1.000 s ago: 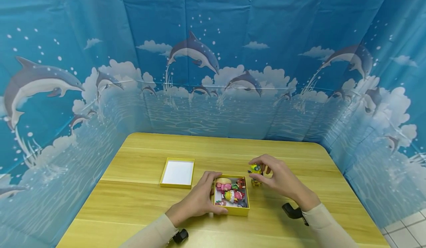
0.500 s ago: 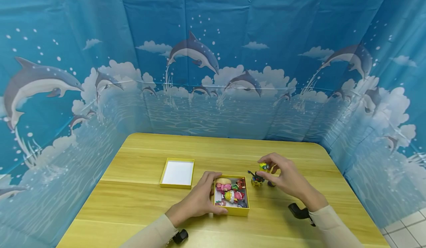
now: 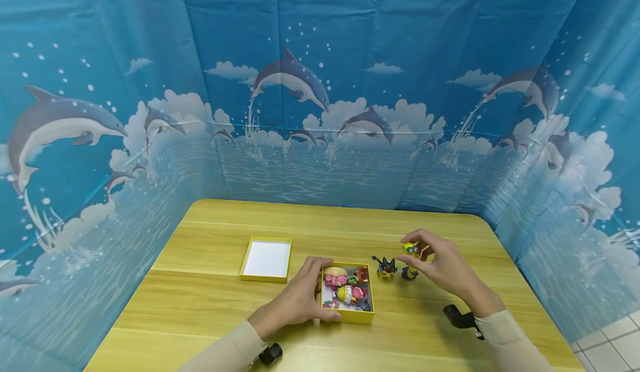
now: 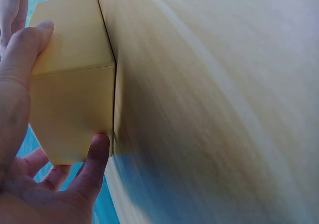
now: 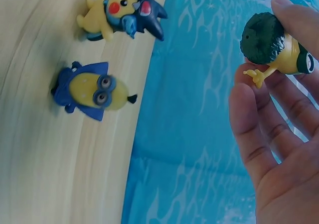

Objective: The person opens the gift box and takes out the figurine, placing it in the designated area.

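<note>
1. Yellow figurine (image 5: 287, 59), above the table (image 3: 200, 305), pinched between thumb and fingertips of your right hand (image 3: 444, 261), which partly cover it.
2. Black-eared figurine (image 3: 386, 272) and blue-caped figurine (image 3: 409, 274) stand nearby.
3. Yellow box (image 3: 350, 317), gripped by your widely spread left hand (image 3: 299, 295); toys (image 3: 350, 294) inside overlap, some unclear.
4. Shallow lid (image 3: 268, 259), farther left.

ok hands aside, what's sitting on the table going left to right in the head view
white-lined yellow lid, open yellow box, Pikachu figurine, blue-clad Minion figurine
</note>
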Available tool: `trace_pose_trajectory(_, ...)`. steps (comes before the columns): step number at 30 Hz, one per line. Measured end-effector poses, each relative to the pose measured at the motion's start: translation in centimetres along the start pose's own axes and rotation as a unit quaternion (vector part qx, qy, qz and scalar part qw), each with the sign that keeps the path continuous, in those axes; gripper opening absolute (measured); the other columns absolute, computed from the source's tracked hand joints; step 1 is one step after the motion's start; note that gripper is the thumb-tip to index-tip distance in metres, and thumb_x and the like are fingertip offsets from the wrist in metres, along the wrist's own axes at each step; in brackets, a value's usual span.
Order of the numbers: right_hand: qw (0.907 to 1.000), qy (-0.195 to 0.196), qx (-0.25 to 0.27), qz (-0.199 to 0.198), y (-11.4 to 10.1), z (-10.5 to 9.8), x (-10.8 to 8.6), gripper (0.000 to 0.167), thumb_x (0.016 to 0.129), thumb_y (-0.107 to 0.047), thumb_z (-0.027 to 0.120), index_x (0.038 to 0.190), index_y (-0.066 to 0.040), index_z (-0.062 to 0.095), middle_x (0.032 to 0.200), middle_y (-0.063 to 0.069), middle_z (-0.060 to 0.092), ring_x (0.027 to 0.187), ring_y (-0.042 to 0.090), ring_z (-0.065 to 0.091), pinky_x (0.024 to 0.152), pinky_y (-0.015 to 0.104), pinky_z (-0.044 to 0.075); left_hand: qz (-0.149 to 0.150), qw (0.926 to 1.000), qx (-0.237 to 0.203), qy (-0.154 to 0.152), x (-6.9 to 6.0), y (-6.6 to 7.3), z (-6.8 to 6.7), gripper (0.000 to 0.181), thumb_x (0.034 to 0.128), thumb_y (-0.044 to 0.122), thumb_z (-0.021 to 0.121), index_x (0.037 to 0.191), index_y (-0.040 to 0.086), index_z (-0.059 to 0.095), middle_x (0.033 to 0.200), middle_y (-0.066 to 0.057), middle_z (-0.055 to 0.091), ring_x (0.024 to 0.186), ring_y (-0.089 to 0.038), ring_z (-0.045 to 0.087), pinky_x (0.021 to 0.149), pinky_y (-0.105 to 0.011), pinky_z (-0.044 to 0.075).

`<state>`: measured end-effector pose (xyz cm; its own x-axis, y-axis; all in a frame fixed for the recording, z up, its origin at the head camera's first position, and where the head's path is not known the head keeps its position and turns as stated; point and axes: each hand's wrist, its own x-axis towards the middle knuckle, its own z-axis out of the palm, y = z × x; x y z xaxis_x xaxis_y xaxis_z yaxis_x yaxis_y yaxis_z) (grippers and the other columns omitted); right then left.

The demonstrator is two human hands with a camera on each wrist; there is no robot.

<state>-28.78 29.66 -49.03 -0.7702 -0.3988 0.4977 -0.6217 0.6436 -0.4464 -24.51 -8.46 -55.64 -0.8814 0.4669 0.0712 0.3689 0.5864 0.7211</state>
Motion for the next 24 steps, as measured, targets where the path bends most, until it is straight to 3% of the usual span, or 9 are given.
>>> trace_pose_trajectory(8,0.9999,0.008,0.007,-0.001,0.7,-0.3,-0.9,0.038,0.097,-0.009,0.096,0.129,-0.021,0.080,0.115,0.000,0.084,0.088,-0.002,0.070,0.072,0.027,0.065,-0.006,1.0000,-0.004,-0.004,0.1,0.0,-0.1,0.126,0.0822,0.061,0.105,0.180,0.020,0.037,0.175,-0.007,0.046,0.159,-0.030,0.056,0.134,-0.054,0.051)
trace_pose_trajectory(24,0.9986,0.010,0.010,0.051,3.1,-0.8,-3.0,0.041,0.095,-0.004,0.095,0.131,-0.017,0.081,0.118,0.007,0.084,0.095,-0.002,0.076,0.078,0.027,0.070,-0.008,0.9999,-0.001,-0.008,0.2,0.0,0.0,0.126,0.0829,0.061,0.105,0.180,0.020,0.036,0.175,-0.006,0.045,0.158,-0.029,0.056,0.132,-0.053,0.053)
